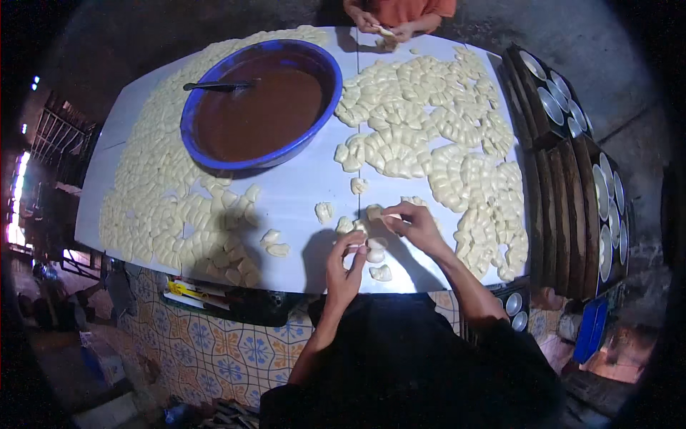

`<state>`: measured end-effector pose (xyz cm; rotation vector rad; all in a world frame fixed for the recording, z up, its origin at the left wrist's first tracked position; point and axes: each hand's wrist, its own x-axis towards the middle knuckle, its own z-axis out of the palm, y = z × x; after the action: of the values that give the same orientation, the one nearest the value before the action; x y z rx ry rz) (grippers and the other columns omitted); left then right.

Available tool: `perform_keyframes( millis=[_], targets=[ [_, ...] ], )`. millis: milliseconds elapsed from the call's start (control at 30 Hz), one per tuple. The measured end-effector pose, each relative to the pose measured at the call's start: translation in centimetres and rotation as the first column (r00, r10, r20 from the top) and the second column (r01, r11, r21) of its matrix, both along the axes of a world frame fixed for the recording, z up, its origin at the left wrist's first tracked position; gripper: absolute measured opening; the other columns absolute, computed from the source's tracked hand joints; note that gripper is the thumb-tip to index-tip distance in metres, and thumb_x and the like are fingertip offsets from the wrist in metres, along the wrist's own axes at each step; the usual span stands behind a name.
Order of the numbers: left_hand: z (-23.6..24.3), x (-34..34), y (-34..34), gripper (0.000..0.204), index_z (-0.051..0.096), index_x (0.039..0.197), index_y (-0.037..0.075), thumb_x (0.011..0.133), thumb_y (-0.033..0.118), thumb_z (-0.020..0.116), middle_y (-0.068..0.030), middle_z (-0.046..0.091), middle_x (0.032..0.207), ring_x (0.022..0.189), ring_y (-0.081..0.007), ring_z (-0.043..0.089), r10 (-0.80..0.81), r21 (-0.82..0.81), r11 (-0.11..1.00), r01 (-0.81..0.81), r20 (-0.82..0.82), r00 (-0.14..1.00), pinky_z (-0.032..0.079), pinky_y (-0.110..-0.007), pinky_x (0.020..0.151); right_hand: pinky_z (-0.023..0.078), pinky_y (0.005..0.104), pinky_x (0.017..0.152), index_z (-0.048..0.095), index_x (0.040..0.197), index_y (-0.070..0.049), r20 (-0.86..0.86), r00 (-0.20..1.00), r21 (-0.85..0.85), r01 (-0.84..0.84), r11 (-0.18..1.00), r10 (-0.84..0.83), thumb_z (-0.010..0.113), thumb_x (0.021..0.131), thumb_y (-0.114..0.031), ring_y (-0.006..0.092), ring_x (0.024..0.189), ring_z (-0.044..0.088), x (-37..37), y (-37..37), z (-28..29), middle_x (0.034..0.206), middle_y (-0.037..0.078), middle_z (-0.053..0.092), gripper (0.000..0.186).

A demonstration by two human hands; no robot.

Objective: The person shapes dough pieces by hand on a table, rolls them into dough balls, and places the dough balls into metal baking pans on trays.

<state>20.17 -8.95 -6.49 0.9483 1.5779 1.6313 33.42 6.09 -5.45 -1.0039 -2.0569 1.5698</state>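
My left hand (343,272) is curled at the near edge of the white table, its fingertips closed around a small pale dough piece (355,247). To its right, my right hand (416,227) pinches another small dough piece (374,212) between thumb and fingers, partly hidden by the fingers. Just beside my hands lie a few loose dough pieces (381,272), one of them at the table's front edge. A single dough lump (324,211) sits a little farther left.
A large blue basin (187,136) of brown filling (257,114) holds a dark-handled utensil (214,86). Rows of dough pieces (396,150) cover both table sides. Stacked dark trays with round metal tins (604,193) stand at right. Opposite, a person's hands (386,30) handle dough.
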Motion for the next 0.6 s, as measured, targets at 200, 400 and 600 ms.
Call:
perform_keyframes(
  millis=[200,400,600],
  targets=[
    [2.4,0.7,2.1,0.054,0.049,0.129,0.000,0.084,0.023,0.068,-0.0155,0.051,0.130,0.118,-0.0236,0.048,-0.051,0.242,0.969,0.059,-0.038,0.998,0.037,-0.035,0.097,0.045,0.0331,0.097,0.059,0.116,0.001,-0.460,0.888,-0.161,-0.106,0.981,0.020,0.062,0.084,-0.005,0.0180,0.110,0.050,-0.7,-3.6,5.3,0.119,0.009,0.049,0.032],
    [3.0,1.7,2.6,0.026,0.065,0.104,-0.003,0.081,0.008,0.070,-0.0095,0.062,0.103,0.091,-0.0147,0.058,0.196,0.126,0.969,-0.213,0.138,0.971,0.045,-0.027,0.084,0.045,0.0268,0.071,0.065,0.099,0.004,-0.261,0.962,0.158,0.129,0.979,-0.084,0.056,0.088,-0.008,0.0153,0.076,0.056,-3.3,-4.5,4.9,0.087,0.007,0.056,0.018],
    [3.5,0.3,3.3,0.005,0.067,0.085,0.002,0.083,0.001,0.063,-0.0054,0.064,0.091,0.081,-0.0126,0.061,-0.187,0.281,0.954,-0.103,0.829,0.527,0.048,-0.026,0.072,0.035,0.0401,0.098,0.064,0.106,-0.006,-0.451,0.863,0.195,-0.152,0.969,0.227,0.050,0.090,-0.050,0.0292,0.119,0.040,-4.7,-2.6,3.8,0.124,0.015,0.046,0.049]
  ],
)
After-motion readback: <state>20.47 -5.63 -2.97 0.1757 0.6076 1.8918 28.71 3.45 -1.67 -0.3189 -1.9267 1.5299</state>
